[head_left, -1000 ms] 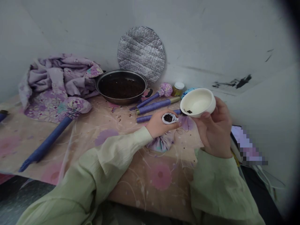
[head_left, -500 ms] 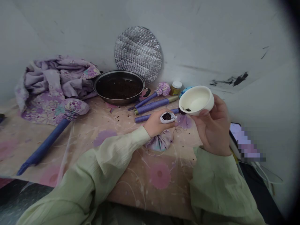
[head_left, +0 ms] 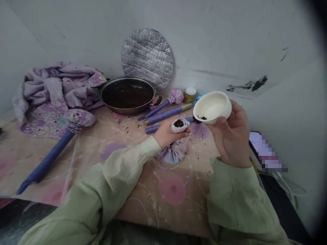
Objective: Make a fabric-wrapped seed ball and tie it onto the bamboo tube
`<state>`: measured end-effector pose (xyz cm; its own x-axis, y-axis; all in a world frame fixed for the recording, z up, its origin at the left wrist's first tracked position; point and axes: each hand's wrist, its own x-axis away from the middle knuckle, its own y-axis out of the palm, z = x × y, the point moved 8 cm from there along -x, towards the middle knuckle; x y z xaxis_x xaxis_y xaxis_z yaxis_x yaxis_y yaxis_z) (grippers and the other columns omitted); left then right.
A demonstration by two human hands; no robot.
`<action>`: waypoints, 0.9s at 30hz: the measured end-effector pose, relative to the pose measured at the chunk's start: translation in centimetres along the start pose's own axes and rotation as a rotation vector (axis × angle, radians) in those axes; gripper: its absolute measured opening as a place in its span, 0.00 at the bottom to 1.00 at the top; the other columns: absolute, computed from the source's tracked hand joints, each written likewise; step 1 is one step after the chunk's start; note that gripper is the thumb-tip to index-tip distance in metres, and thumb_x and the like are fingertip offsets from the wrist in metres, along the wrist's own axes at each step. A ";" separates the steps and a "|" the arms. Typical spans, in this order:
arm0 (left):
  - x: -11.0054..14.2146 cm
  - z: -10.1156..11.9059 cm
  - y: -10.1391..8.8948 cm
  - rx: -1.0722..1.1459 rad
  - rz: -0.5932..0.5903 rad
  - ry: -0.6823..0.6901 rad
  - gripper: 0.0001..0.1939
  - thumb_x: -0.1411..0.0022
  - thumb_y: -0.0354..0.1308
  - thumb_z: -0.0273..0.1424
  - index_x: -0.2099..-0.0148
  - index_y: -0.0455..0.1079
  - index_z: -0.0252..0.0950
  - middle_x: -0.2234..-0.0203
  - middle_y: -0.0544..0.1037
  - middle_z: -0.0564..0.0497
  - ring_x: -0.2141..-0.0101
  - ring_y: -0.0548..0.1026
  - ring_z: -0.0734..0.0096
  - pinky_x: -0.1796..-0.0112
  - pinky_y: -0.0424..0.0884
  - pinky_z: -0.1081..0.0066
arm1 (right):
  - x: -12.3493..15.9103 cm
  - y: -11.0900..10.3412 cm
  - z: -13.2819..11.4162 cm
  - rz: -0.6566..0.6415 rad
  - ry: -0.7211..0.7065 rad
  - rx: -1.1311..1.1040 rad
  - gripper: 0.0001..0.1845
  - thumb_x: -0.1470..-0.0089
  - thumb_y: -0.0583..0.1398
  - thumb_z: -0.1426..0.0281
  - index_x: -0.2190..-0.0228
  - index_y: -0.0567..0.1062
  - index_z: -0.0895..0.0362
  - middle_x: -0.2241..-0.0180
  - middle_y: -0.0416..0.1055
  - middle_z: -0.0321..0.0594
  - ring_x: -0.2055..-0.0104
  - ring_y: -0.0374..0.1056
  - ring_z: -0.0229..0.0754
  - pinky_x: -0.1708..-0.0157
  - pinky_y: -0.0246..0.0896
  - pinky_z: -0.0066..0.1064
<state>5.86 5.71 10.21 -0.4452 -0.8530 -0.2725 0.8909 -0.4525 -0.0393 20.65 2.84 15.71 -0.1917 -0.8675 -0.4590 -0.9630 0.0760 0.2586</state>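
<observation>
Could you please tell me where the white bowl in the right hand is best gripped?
Grip the white bowl by its rounded outer wall from below, as the right hand does: the open rim faces up with dark specks inside, so the mouth stays free.

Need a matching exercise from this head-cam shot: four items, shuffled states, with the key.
Items:
1. White cup
2. Small white pouch
3. Dark-lined pan
4. Round quilted foil disc

States:
A. Upright behind the pan
B. Held in the left hand
C. Dark contents, no hand touching it
D. Held in the right hand

Pairs: 1-D, 2-B, 3-C, 4-A
</observation>
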 end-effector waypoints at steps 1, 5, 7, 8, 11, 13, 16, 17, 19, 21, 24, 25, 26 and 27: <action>0.0 0.0 0.0 -0.038 0.002 -0.008 0.11 0.53 0.64 0.30 0.70 0.66 0.32 0.72 0.74 0.50 0.70 0.71 0.72 0.63 0.67 0.68 | 0.0 0.0 -0.1 0.002 0.000 -0.001 0.24 0.57 0.67 0.68 0.56 0.71 0.51 0.46 0.64 0.40 0.42 0.59 0.47 0.40 0.45 0.53; 0.0 0.0 -0.2 -0.203 0.004 -0.042 0.17 0.58 0.68 0.33 0.73 0.61 0.34 0.77 0.70 0.54 0.74 0.67 0.74 0.68 0.64 0.69 | -0.1 0.1 -0.2 0.010 -0.001 -0.007 0.24 0.58 0.68 0.68 0.56 0.71 0.52 0.47 0.64 0.41 0.43 0.59 0.48 0.39 0.43 0.53; -0.1 0.0 -0.2 -0.247 -0.009 -0.060 0.19 0.60 0.69 0.32 0.72 0.60 0.34 0.78 0.69 0.55 0.75 0.66 0.75 0.68 0.63 0.70 | -0.1 0.1 -0.2 0.011 -0.002 -0.007 0.25 0.58 0.68 0.68 0.56 0.71 0.52 0.47 0.64 0.41 0.42 0.58 0.48 0.39 0.42 0.53; -0.1 0.0 -0.2 -0.250 -0.023 -0.067 0.19 0.60 0.68 0.30 0.71 0.60 0.34 0.77 0.69 0.55 0.75 0.66 0.75 0.68 0.64 0.70 | -0.1 0.2 -0.2 0.010 -0.004 -0.007 0.25 0.58 0.68 0.68 0.56 0.71 0.52 0.47 0.64 0.41 0.42 0.58 0.48 0.38 0.42 0.53; -0.1 -0.3 0.0 -0.188 -0.093 -0.086 0.19 0.59 0.66 0.23 0.67 0.59 0.34 0.74 0.69 0.55 0.72 0.68 0.75 0.66 0.65 0.70 | -0.1 0.1 -0.2 0.009 -0.007 -0.007 0.24 0.58 0.67 0.69 0.56 0.72 0.52 0.48 0.64 0.40 0.42 0.58 0.48 0.38 0.41 0.53; -0.1 -0.5 0.2 -0.139 -0.141 -0.086 0.18 0.57 0.63 0.19 0.65 0.59 0.33 0.72 0.70 0.54 0.69 0.70 0.74 0.65 0.66 0.69 | -0.1 0.0 -0.3 0.009 -0.009 -0.006 0.24 0.58 0.67 0.69 0.56 0.72 0.52 0.48 0.65 0.40 0.42 0.58 0.48 0.38 0.41 0.53; -0.1 -0.5 0.5 -0.110 -0.199 -0.055 0.15 0.55 0.60 0.18 0.65 0.61 0.32 0.70 0.71 0.52 0.68 0.70 0.74 0.63 0.66 0.69 | -0.2 -0.1 -0.2 0.006 -0.006 -0.004 0.25 0.59 0.68 0.69 0.56 0.72 0.50 0.48 0.64 0.39 0.42 0.58 0.48 0.38 0.41 0.54; -0.1 -0.5 0.6 -0.096 -0.218 -0.046 0.14 0.55 0.60 0.18 0.65 0.62 0.32 0.70 0.71 0.52 0.68 0.70 0.74 0.63 0.66 0.68 | -0.2 -0.1 -0.2 0.004 -0.004 -0.002 0.25 0.59 0.68 0.68 0.56 0.72 0.50 0.48 0.64 0.39 0.42 0.58 0.48 0.38 0.42 0.54; 0.0 -0.5 0.8 -0.065 -0.252 -0.053 0.14 0.54 0.61 0.19 0.65 0.62 0.32 0.71 0.71 0.52 0.68 0.70 0.75 0.63 0.67 0.68 | -0.2 -0.1 -0.1 0.000 0.002 0.006 0.25 0.59 0.68 0.68 0.56 0.72 0.50 0.48 0.64 0.38 0.42 0.58 0.48 0.39 0.43 0.54; 0.0 -0.6 0.9 -0.053 -0.265 -0.080 0.15 0.56 0.63 0.21 0.66 0.62 0.32 0.72 0.72 0.52 0.69 0.71 0.75 0.64 0.68 0.69 | -0.2 -0.1 0.1 -0.002 0.006 0.018 0.25 0.59 0.68 0.67 0.56 0.72 0.49 0.48 0.65 0.37 0.43 0.59 0.48 0.39 0.45 0.54; 0.1 -0.7 0.9 -0.011 -0.272 -0.116 0.14 0.56 0.64 0.23 0.66 0.64 0.31 0.73 0.72 0.52 0.70 0.71 0.74 0.64 0.68 0.69 | -0.1 -0.1 0.2 0.004 0.017 0.034 0.24 0.58 0.67 0.67 0.57 0.71 0.49 0.49 0.66 0.38 0.45 0.61 0.47 0.40 0.48 0.53; 0.1 -0.6 0.9 0.020 -0.275 -0.120 0.13 0.55 0.63 0.23 0.65 0.65 0.31 0.73 0.72 0.52 0.70 0.71 0.74 0.64 0.68 0.68 | -0.1 0.0 0.1 0.006 0.019 0.034 0.24 0.58 0.67 0.68 0.57 0.71 0.50 0.49 0.66 0.38 0.46 0.61 0.47 0.41 0.49 0.53; 0.1 -0.5 0.9 0.051 -0.277 -0.122 0.13 0.54 0.63 0.24 0.65 0.65 0.30 0.73 0.72 0.52 0.70 0.72 0.74 0.64 0.68 0.68 | -0.1 0.0 0.1 0.007 0.021 0.032 0.24 0.58 0.67 0.68 0.56 0.71 0.50 0.49 0.66 0.39 0.46 0.61 0.47 0.41 0.50 0.52; 0.1 -0.5 0.9 0.071 -0.274 -0.118 0.12 0.54 0.63 0.24 0.65 0.66 0.30 0.73 0.72 0.52 0.70 0.72 0.74 0.64 0.68 0.68 | 0.0 0.0 0.1 0.009 0.021 0.032 0.24 0.58 0.67 0.68 0.56 0.71 0.51 0.49 0.66 0.39 0.46 0.61 0.47 0.41 0.50 0.52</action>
<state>6.66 5.31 9.71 -0.6792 -0.7191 -0.1469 0.7295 -0.6834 -0.0276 20.63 2.91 15.68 -0.1961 -0.8771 -0.4385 -0.9670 0.0988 0.2350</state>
